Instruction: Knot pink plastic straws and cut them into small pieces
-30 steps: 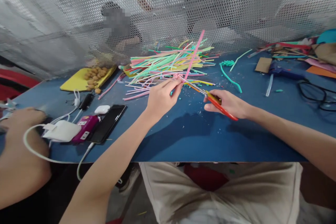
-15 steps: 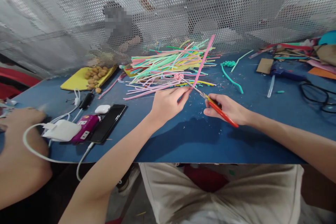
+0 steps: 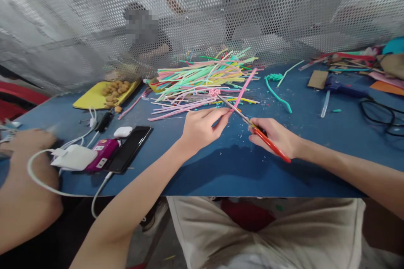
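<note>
My left hand [image 3: 202, 127] pinches the near end of a long pink straw [image 3: 244, 83] that slants away toward the far right, low over the table. My right hand [image 3: 275, 135] grips orange-handled scissors [image 3: 252, 128]; their blades cross the straw just past my left fingertips. Behind both hands lies a loose pile of coloured straws [image 3: 202, 77] in pink, green and yellow on the blue table [image 3: 221, 164].
A black phone [image 3: 130, 148], a white charger [image 3: 74, 156] and cables lie at the left, beside another person's arm [image 3: 25, 185]. A yellow tray [image 3: 104, 92] holds small brown pieces. A teal curled strip [image 3: 277, 92], a glue gun [image 3: 342, 88] and paper scraps lie right.
The pink straw has tipped from steeply upright down to a low slant. Both hands have drawn nearer to me, and the scissors have moved with the right hand.
</note>
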The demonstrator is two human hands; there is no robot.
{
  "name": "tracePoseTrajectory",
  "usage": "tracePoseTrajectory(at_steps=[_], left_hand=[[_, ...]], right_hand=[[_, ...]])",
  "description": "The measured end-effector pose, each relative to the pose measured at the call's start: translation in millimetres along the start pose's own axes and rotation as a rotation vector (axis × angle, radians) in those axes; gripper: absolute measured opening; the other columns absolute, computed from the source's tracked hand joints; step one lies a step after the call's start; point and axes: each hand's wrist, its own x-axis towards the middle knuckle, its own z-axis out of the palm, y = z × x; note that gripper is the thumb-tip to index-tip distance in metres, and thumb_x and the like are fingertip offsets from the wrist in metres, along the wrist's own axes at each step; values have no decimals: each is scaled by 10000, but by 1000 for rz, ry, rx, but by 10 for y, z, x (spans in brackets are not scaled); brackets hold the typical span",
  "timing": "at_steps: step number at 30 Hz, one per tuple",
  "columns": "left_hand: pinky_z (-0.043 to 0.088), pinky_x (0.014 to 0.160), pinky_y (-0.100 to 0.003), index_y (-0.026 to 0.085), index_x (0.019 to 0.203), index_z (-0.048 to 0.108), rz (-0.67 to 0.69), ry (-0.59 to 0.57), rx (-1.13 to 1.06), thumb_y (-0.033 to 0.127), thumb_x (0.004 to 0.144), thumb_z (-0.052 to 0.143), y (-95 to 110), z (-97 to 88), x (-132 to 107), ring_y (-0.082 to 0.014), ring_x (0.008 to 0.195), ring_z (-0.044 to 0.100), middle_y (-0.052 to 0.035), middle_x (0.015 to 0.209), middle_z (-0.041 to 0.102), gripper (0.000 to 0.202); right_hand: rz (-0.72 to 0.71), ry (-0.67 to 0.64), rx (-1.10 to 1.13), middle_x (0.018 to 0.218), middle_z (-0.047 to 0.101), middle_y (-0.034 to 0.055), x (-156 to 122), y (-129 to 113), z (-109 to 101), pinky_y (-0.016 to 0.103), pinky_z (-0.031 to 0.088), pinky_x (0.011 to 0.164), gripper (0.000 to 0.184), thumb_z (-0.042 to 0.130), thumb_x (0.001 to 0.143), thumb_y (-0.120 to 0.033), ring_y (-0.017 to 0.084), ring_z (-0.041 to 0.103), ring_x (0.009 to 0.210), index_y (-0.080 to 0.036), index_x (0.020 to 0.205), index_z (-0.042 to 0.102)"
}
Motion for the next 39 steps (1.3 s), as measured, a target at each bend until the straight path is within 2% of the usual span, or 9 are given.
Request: tracePoseTrajectory(at_steps=[8,14,18,21,24,27,29,33,39], left_hand=[[548,650,-244,186,977,726,-25,-45,-54,233,953,629,-56,71,11,-124,719,732,-15,886,791,111],[553,687,-255,164,1061,718,-129,-178,-130,248,997,534,-78,121,-6,-132,725,725,-39,876,786,212],[528,664,-243,171,1042,691,-165,-263,-175,267,1006,524,-57,129,-17,-122,690,703,-20,810,767,195],[532,729,-269,174,998,676,-73,-244,-154,246,1001,536,-52,121,-25,-139,756,696,-31,850,762,158],[524,740,-275,181,1033,667,42,-217,-150,219,991,555,-44,106,-30,-137,747,655,-31,878,760,125],[506,714,-267,201,1063,678,122,-233,-130,228,1001,542,-33,87,-36,-130,714,621,-30,884,765,152],[485,672,-266,225,1050,704,153,-232,-49,261,998,553,-30,80,-47,-133,680,609,-24,866,772,163],[437,579,-262,307,1055,730,188,-220,62,301,980,586,-41,94,-92,-122,639,615,19,916,791,162],[446,563,-251,319,1083,729,201,-272,73,302,988,568,-38,166,-140,-99,644,679,37,1006,791,187]], right_hand=[[-22,134,23,591,356,-48,109,64,-32,278,272,526,381,628,844,-458,105,319,562,-211,637,425],[65,395,-368,753,592,40,346,456,-386,321,335,596,302,646,832,-503,164,459,635,-207,856,590],[103,383,-472,868,675,97,470,725,-600,360,420,666,322,631,835,-476,223,577,732,-193,979,684],[-12,452,-406,956,696,122,483,745,-658,399,483,789,286,637,847,-428,239,624,832,-177,962,715],[-224,504,-343,1010,688,121,407,586,-614,408,503,856,268,597,898,-394,225,629,864,-181,1014,712],[-441,312,-268,1062,707,89,290,380,-471,407,521,893,272,626,906,-396,220,644,914,-223,1104,697],[-554,275,-240,1098,721,87,228,288,-349,419,528,908,323,679,883,-416,214,652,890,-233,1149,695],[-673,323,-190,1068,744,69,175,231,-173,412,546,901,295,694,897,-372,197,676,868,-248,1165,704],[-761,315,-223,994,762,37,173,232,-183,372,544,887,163,662,929,-263,182,696,921,-264,1076,731]])
